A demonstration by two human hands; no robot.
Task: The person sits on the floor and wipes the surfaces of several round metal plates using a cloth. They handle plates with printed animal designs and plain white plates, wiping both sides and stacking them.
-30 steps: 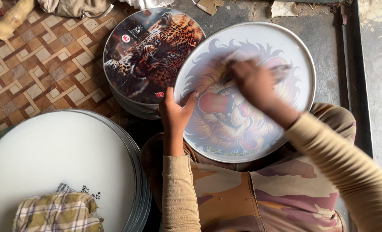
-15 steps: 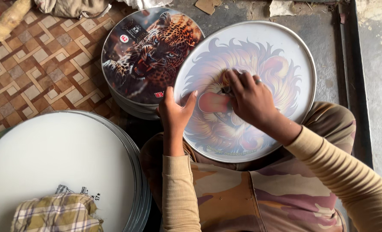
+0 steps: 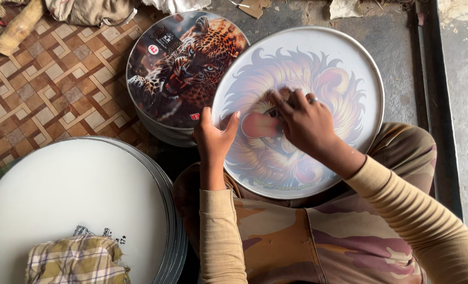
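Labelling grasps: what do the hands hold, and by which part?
Left hand grips the round lion-print drumhead at its left rim. Right hand holds nothing; its fingertips press on the printed face near the centre.

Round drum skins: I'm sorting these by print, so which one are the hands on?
The pale lion-print skin on the lap: left hand grips its rim, right hand presses its face. The leopard-print stack and plain white stack lie untouched.

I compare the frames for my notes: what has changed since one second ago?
The right hand slid from the upper right of the lion-print disc toward its centre. The left hand still grips the disc's left rim; the leopard-print stack and white discs stayed put.
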